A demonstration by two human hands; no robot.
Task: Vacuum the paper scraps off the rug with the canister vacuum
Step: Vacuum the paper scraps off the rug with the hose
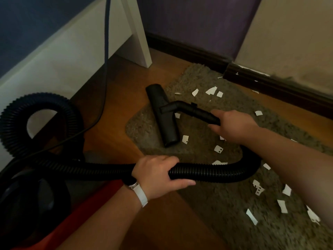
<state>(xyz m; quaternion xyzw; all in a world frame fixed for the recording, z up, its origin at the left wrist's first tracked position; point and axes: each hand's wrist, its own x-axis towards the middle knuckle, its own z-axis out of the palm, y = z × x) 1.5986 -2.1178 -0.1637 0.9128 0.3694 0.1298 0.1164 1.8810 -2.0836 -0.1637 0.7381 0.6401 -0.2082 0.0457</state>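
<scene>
A shaggy grey-brown rug (207,204) lies on the wooden floor, strewn with several white paper scraps (218,149). The black floor nozzle (163,116) rests flat on the rug's left end. My right hand (234,124) is closed around the short black tube behind the nozzle. My left hand (158,175), with a white watch band at the wrist, grips the black ribbed hose (207,171), which curves under my right forearm. The red and black canister (36,204) sits at the lower left.
The hose loops in a coil (36,112) at the left beside a white furniture panel and leg (138,33). A dark power cord (106,51) hangs down there. A dark skirting board (252,76) runs along the far wall.
</scene>
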